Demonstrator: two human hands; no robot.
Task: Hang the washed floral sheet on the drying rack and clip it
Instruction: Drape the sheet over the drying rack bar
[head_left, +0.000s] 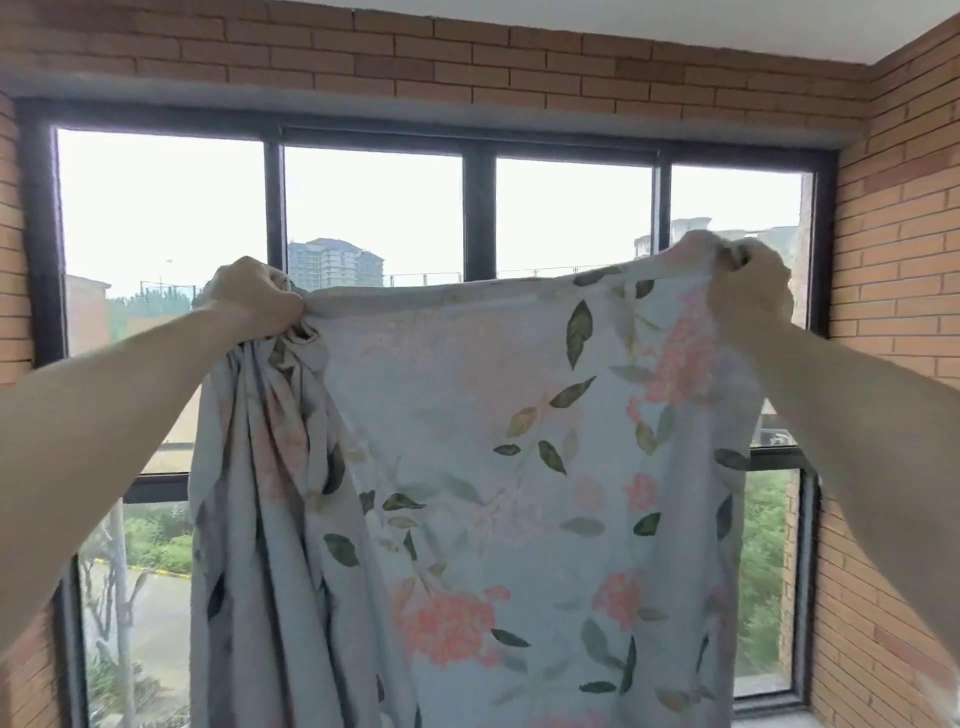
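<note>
1. The sheet (498, 467) was held up in front of the window (374, 218), its top edge running level from left to right and its length hanging straight down.
2. The left hand (254, 296) had its grip clamped on a bunched top corner.
3. The right hand (748, 291) had its grip clamped on the other top corner, with the cloth stretched taut between the two.
</note>
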